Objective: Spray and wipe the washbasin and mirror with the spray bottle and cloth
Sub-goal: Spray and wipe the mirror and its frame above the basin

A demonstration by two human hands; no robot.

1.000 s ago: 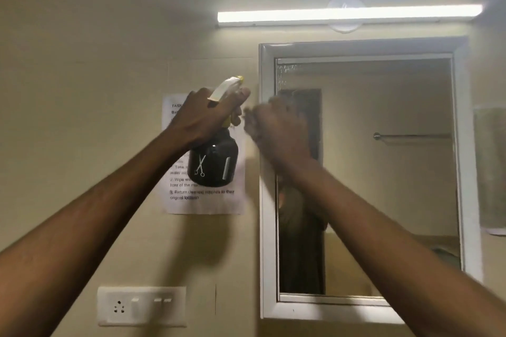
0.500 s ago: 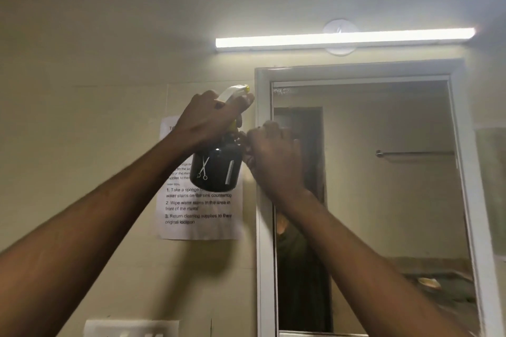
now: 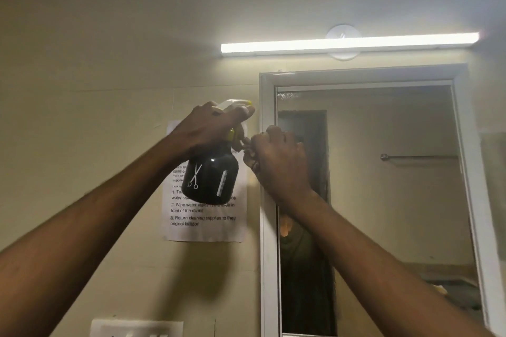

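Observation:
A black spray bottle (image 3: 210,178) with white scissors and comb marks and a white-yellow head is held up against the wall, left of the mirror (image 3: 397,199). My left hand (image 3: 208,128) grips the bottle's head from above. My right hand (image 3: 276,161) is curled beside it, its fingertips pinching the trigger area under the nozzle. The nozzle points toward the mirror's white frame (image 3: 267,227). A few droplets show in the mirror's top left corner. No cloth or washbasin is in view.
A printed instruction sheet (image 3: 202,227) hangs on the wall behind the bottle. A tube light (image 3: 350,42) glows above the mirror. A switch plate (image 3: 137,328) sits low on the wall. A towel (image 3: 495,186) hangs at the right edge.
My right hand has closed in from a small gap onto the bottle's trigger area. The view has tilted upward, so mirror, note and switch plate sit lower.

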